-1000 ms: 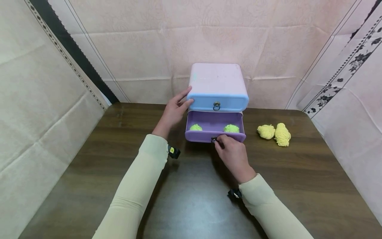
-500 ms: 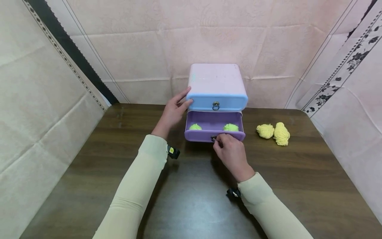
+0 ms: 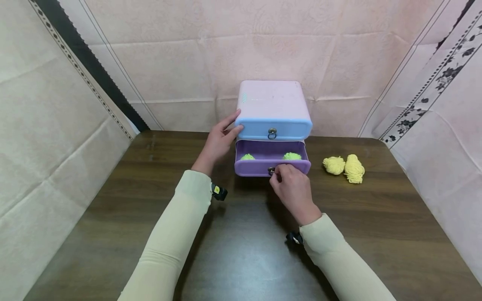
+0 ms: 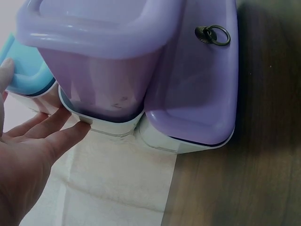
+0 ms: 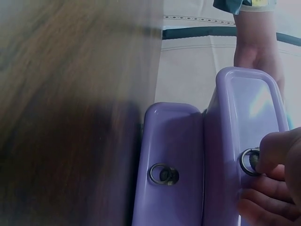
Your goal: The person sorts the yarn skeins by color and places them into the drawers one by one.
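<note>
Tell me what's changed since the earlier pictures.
The open purple drawer has slid slightly inward, toward the cabinet; the right hand grips its ring pull as before. Unchanged: the left hand on the cabinet, the blue drawer shut, both yellow yarn bundles on the table.

Drawer unit (image 3: 275, 98): pale pink shell, rounded corners; stood upright near the back edge of the brown table (image 3: 241, 234).
Middle drawer (image 3: 253, 168): purple, level; was pulled out, front jutting past its neighbours.
Ring pull (image 5: 253, 160): dark metal, sat on that front.
Contents: left green bundle (image 3: 247, 157) and right green bundle (image 3: 292, 156) lay inside, well apart.
Top drawer (image 3: 254, 128): blue, was pushed in.
Bottom drawer (image 5: 169, 146): purple, likewise.
</note>
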A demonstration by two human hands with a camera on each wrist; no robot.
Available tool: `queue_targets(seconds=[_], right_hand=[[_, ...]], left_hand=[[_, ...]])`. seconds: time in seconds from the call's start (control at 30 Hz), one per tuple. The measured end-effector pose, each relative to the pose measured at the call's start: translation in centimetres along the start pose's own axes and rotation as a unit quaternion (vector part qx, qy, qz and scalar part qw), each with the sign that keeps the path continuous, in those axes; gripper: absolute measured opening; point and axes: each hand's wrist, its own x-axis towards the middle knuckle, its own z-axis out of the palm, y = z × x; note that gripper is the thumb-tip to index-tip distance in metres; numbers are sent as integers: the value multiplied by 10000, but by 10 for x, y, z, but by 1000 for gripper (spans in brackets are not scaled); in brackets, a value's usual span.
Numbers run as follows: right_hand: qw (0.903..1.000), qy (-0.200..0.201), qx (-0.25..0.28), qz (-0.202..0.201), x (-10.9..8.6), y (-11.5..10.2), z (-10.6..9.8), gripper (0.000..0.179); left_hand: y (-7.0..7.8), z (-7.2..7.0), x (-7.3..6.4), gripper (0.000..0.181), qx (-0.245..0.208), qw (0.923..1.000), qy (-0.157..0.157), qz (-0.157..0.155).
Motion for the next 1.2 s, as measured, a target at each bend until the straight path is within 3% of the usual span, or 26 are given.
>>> queue_targets(seconds=[0.23,0.47,0.73,0.97,1.2], right_hand=[[9996,-40,279,44,6,3,6,4],[9969,-123,710,303,11,4,15,4],[9921,-76,1144,514,19,8,23,5],[9908,15,1259,501,26,13,29,7],[9896,-298,1258,637,30,17,29,9]], left_hand=[[10,0,-6,51,133,9996,4,-239],[11,0,-7,52,63,9999,-31,-100],[10,0,-5,51,141,9997,-20,-206],[11,0,-5,51,203,9995,-17,-251],[10,0,-6,52,140,9998,-8,-104]])
